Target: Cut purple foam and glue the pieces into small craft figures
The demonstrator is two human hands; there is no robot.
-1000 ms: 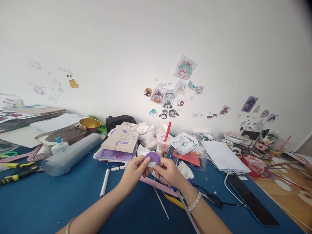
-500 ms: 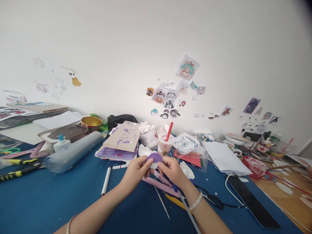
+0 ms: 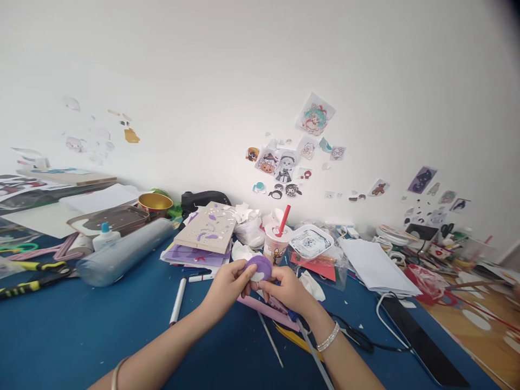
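A small round piece, purple above and white below [image 3: 260,266], is held up between both hands over the blue table. My left hand [image 3: 232,280] pinches its left side, thumb on the front. At its lower right, my right hand [image 3: 285,290] grips the edge with thumb and fingers. Just behind the hands stands a pink cup [image 3: 273,248] with a red straw. Beneath them lie a pink strip [image 3: 268,312] and a thin white stick [image 3: 271,341].
A cardboard piece with scraps [image 3: 207,230] rests on purple sheets behind left. Farther left are a clear roll [image 3: 122,257], a glue bottle [image 3: 105,238] and pliers [image 3: 38,281]. White paper [image 3: 376,265] and a black tablet [image 3: 424,341] with a cable lie right.
The right thumb has moved down and left along the lower edge of the round piece, showing more purple. The whole view has shifted slightly.
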